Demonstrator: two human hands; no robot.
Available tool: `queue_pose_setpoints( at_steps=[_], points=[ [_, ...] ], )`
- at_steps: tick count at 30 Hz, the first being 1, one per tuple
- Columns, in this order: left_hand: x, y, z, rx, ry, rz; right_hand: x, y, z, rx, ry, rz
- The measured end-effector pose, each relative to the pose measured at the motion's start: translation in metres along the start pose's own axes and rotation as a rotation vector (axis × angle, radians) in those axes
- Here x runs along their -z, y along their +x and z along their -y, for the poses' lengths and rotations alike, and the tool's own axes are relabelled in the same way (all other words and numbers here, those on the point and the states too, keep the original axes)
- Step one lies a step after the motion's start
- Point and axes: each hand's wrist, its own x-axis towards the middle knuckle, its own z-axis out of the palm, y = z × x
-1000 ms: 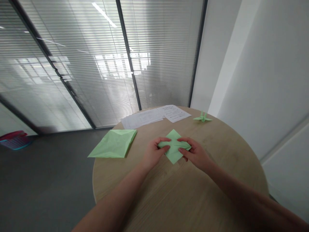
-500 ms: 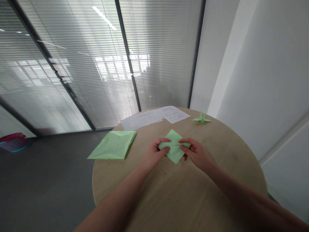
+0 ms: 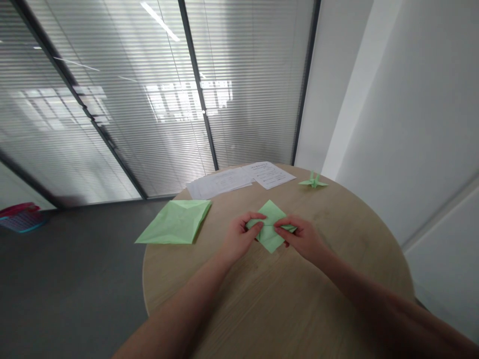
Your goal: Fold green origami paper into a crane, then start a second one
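Left hand: thumb and finger clamped on left corner of folded green paper | right hand: clamped on its right side, tips near the centre line | paper between both hands, over round table | likely light, soft, easily creased or torn; best pinched gently at the side corners

Left hand and right hand pinching green paper diamond by opposite corners — seam across middle — over round wooden table. Larger green paper off to left, overhanging edge. Printed white sheets beyond, winged green origami near far-right edge. Basket on floor over there, blinds behind.
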Motion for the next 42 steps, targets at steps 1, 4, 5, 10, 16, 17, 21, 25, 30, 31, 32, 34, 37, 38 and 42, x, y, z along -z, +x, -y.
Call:
queue_pose_setpoints(
  at_steps=[1,4,5,10,16,17,21,25,30,31,32,34,37,38,42],
  points=[
    [0.0000,0.0002,0.0002,0.001,0.004,0.001,0.0001,0.0003,-0.0005,0.013,-0.006,0.005],
    [-0.0004,0.0003,0.0001,0.012,-0.005,0.008,0.0006,0.0013,-0.0011,0.037,-0.029,0.016],
    [-0.0007,0.0003,-0.0002,0.016,-0.013,0.010,0.0007,0.0017,-0.0010,0.041,-0.043,0.016],
    [-0.0022,-0.0001,-0.0012,0.033,-0.005,-0.001,-0.0001,0.0016,-0.0005,0.049,-0.100,-0.008],
    [0.0002,0.0013,-0.0008,0.008,0.095,-0.036,-0.0016,-0.0010,-0.0004,-0.069,0.030,-0.007],
    [0.0008,0.0016,-0.0004,-0.002,0.109,-0.042,-0.0018,-0.0009,0.0000,-0.088,0.068,-0.010],
    [0.0014,0.0021,0.0014,-0.022,0.123,-0.048,-0.0030,0.0004,0.0032,-0.097,0.151,-0.041],
    [0.0005,0.0023,0.0045,-0.062,0.138,-0.040,-0.0042,0.0015,0.0077,-0.098,0.173,-0.061],
    [0.0001,0.0021,0.0059,-0.012,0.104,-0.009,-0.0043,0.0027,0.0072,-0.093,0.187,-0.063],
    [0.0000,0.0017,0.0053,0.007,0.094,0.002,-0.0044,0.0029,0.0067,-0.094,0.192,-0.064],
    [-0.0003,0.0012,0.0045,0.025,0.081,0.012,-0.0045,0.0030,0.0063,-0.094,0.196,-0.065],
    [-0.0011,0.0005,0.0031,0.057,0.058,0.030,-0.0049,0.0029,0.0059,-0.090,0.191,-0.071],
    [-0.0031,0.0007,0.0029,0.100,0.042,0.026,-0.0054,0.0022,0.0065,-0.088,0.175,-0.087],
    [-0.0036,0.0011,0.0033,0.112,0.041,0.019,-0.0055,0.0019,0.0067,-0.087,0.179,-0.090],
    [-0.0033,0.0026,0.0039,0.131,0.016,-0.020,-0.0050,0.0018,0.0071,-0.085,0.243,-0.061]
  ],
)
